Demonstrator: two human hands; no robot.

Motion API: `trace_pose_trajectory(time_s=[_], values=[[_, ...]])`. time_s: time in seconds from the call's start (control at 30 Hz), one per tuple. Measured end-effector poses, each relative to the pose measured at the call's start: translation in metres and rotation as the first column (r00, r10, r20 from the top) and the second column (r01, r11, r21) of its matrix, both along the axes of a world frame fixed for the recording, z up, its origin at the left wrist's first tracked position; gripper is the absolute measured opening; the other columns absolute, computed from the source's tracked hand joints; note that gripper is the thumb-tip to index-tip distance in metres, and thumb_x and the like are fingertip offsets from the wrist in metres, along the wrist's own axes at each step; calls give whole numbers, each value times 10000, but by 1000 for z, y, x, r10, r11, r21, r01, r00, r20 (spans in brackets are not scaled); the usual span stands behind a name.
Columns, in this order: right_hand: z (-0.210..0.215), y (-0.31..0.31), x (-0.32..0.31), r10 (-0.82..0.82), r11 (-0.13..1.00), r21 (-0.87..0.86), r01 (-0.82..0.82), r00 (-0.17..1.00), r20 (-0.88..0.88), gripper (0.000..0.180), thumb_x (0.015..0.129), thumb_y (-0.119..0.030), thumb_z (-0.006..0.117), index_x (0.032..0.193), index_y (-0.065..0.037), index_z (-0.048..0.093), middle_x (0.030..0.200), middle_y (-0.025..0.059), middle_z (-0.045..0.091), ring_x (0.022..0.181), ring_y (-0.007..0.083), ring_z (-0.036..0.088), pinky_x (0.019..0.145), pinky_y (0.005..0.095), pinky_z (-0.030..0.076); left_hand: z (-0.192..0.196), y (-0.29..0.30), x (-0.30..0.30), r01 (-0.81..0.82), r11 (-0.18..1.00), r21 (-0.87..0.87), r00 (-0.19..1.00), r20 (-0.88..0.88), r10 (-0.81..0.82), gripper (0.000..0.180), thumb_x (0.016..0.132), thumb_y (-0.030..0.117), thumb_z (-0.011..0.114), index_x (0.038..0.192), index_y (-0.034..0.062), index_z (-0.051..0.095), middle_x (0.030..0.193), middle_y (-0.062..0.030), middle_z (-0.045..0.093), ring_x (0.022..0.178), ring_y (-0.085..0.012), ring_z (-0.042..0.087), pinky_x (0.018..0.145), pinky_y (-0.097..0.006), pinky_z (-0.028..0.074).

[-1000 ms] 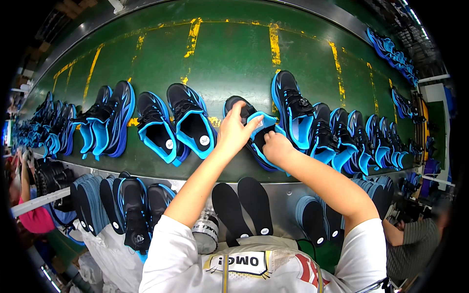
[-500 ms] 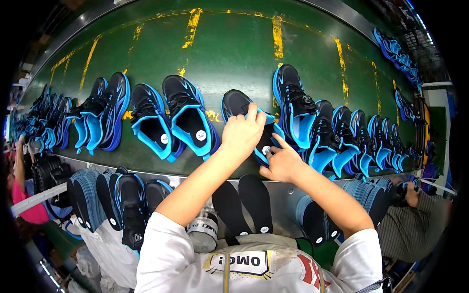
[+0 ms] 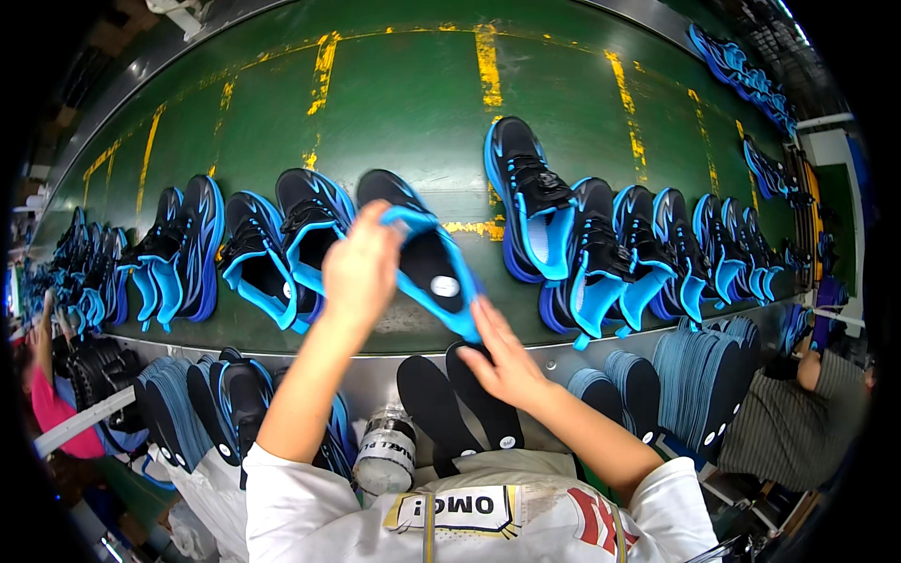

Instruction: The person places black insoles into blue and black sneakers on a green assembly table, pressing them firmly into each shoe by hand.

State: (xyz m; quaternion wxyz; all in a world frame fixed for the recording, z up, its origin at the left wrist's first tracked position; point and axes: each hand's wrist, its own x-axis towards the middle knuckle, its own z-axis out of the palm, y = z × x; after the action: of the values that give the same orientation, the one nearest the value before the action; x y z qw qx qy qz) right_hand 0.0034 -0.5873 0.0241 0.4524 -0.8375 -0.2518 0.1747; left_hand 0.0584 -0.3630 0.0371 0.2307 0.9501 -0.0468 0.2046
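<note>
Black-and-blue sneaker (image 3: 427,253), smooth toe, padded-looking collar, slantwise near front edge of yellow-marked green counter (image 3: 413,103). Left hand (image 3: 360,267) curled, gripping collar; right hand (image 3: 509,364) flattened, fingers straight against heel.

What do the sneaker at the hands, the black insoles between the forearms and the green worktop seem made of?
Sneaker: probably synthetic textile, matte black, with smooth blue lining. Insoles: likely fabric over foam, flat matte black. Green worktop: perhaps plastic belting, showing soft sheen.
</note>
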Motion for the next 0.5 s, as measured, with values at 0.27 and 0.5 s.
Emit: trace_pose_trajectory(time_s=[0.27, 0.5], values=[[37, -130, -28, -335, 824, -308, 476, 847, 413, 392, 710, -44, 593, 1095, -17, 525, 1148, 198, 475, 1043, 369, 466, 887, 403, 380, 72, 30, 34, -160, 444, -881, 935, -280, -218, 111, 858, 84, 501, 936, 43, 434, 908, -85, 616, 591, -31, 439, 524, -178, 361], [50, -271, -117, -561, 474, -781, 407, 823, 88, 669, 713, -152, 652, 1307, -196, 349, 1275, 288, 339, 1095, 425, 427, 926, 424, 365, 25, -66, 76, -43, 639, -768, 760, -441, -479, 248, 790, 85, 401, 1006, 24, 506, 713, -19, 558, 597, -105, 462, 561, -269, 398]])
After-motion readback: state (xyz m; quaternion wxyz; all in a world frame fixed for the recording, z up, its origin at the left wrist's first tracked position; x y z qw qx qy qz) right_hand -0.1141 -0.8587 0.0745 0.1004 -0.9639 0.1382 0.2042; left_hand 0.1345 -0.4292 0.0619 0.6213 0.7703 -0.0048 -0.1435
